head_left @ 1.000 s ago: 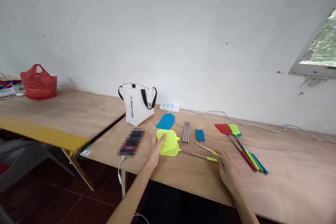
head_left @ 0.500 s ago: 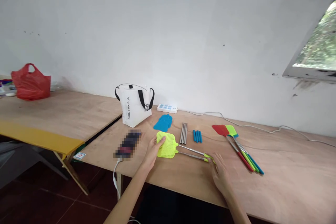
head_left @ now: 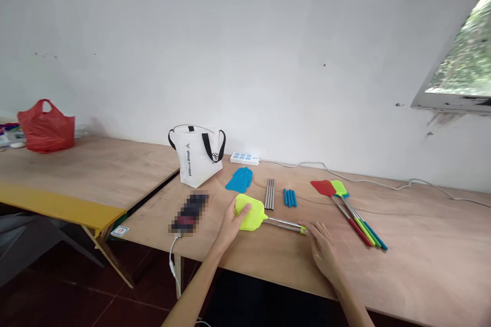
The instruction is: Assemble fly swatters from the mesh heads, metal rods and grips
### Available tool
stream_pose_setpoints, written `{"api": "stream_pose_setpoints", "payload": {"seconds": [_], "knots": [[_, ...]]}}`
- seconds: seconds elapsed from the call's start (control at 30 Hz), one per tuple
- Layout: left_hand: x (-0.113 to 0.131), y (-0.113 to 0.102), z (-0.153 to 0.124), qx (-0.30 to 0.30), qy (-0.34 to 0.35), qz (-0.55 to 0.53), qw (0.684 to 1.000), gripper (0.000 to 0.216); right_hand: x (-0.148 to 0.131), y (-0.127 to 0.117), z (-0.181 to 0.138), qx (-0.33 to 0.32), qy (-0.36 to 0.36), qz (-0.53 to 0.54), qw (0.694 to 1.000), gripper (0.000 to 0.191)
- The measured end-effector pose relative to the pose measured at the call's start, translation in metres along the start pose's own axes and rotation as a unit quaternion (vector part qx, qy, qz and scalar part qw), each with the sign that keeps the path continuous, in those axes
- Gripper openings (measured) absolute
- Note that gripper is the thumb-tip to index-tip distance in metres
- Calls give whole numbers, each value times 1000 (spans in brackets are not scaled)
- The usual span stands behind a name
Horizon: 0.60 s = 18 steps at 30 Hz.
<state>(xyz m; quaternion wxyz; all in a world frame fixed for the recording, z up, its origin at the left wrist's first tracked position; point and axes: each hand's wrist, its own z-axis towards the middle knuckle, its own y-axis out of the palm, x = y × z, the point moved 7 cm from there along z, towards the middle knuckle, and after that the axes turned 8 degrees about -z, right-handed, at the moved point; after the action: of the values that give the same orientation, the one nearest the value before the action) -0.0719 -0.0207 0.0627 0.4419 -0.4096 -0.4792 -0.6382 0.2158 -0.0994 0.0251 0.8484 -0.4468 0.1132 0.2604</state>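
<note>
yellow swatters (head_left: 251, 213) now aligned; left hand (head_left: 230, 225) on heads; right hand (head_left: 322, 251) at grips

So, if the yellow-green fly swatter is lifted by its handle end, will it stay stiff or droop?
Probably light: the swatter head is thin perforated plastic. That mesh head likely flexes, while the thin metal shaft should stay fairly stiff. Lying flat on the table, it seems unlikely to roll.
</note>
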Motion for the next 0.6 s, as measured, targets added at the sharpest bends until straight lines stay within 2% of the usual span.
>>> {"api": "stream_pose_setpoints", "payload": {"seconds": [0.2, 0.43, 0.6], "knots": [[-11, 22, -7, -36, -57, -37, 997, 49, -31, 8, 2, -54, 3, 26, 998, 32], [-19, 26, -13, -42, -96, -40, 994, 47, -55, 15, 3, 4, 11, -16, 1000, 32], [-24, 33, -15, -30, -61, -13, 998, 41, -55, 15, 0, 33, 21, -76, 996, 38]]}}
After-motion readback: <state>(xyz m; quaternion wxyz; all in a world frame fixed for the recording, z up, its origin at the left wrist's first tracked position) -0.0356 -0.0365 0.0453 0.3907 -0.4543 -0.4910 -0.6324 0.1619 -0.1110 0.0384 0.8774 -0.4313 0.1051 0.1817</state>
